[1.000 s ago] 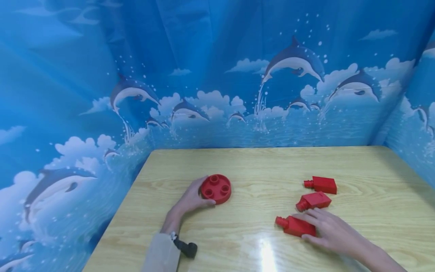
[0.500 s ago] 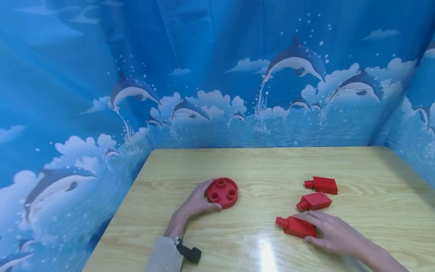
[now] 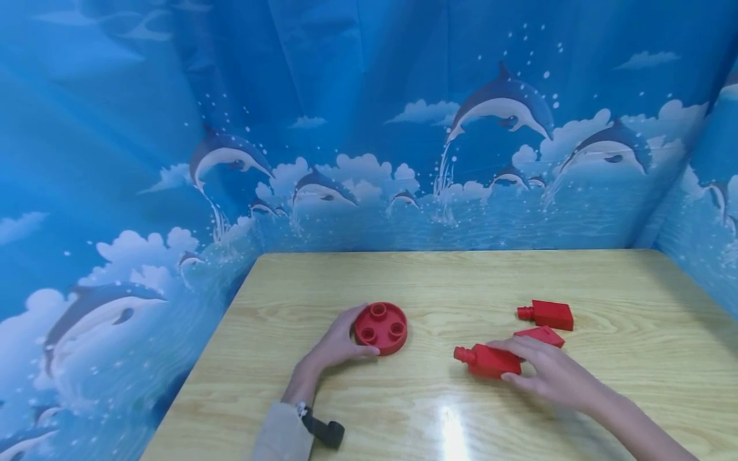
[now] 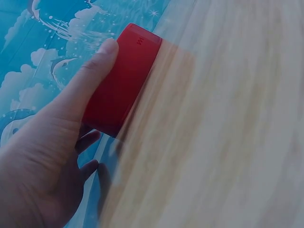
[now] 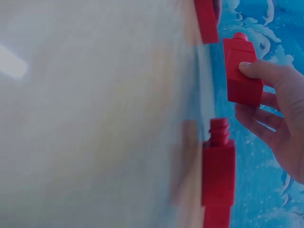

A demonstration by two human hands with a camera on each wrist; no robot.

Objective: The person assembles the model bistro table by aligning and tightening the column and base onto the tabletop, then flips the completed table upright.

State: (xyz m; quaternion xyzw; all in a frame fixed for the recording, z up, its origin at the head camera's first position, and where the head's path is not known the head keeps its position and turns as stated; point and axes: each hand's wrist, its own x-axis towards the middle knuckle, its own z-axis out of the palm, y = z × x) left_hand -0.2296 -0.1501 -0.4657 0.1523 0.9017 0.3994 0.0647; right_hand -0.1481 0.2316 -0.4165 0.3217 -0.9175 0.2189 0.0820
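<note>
My left hand (image 3: 336,344) grips a round red base (image 3: 383,328) by its left edge, thumb at the near side. Three ringed sockets stand up inside its rim; in the left wrist view only the smooth side of the base (image 4: 127,78) shows. A red block shaped like a bottle (image 3: 491,362), with a ridged neck pointing left, is pinched in my right hand (image 3: 548,372). From the right wrist, my thumb lies on the flat face of this block (image 5: 241,71), which appears raised from the table.
Two more red bottle-shaped blocks lie to the right: one (image 3: 544,334) is partly covered by my right hand, the other (image 3: 552,315) is farther back. They rest on a wood-grain table (image 3: 438,282) bordered by a blue dolphin-print curtain (image 3: 369,128).
My left hand has slid the round base to the right and slightly nearer. My right hand has picked up the nearest block and moved it left and away from me.
</note>
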